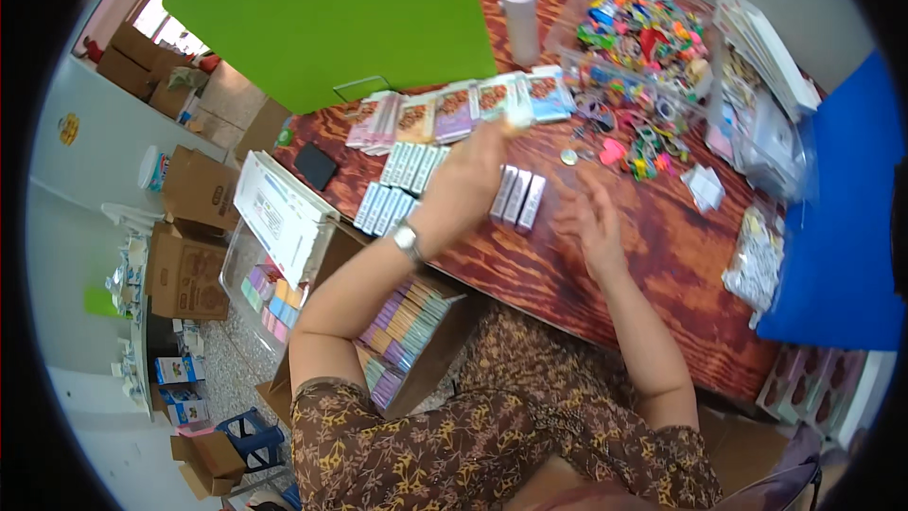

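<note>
My left hand (473, 167) is up over the tabletop (681, 251) between two bunches of skinny little boxes (409, 167), fingers up by the row of colorful packets (456, 110), and it's too blurry to tell what that grip's doing. My right hand (596, 229) has a pretty wide, loose grip, near the boxes, with a small round thing (568, 157) just past it.
</note>
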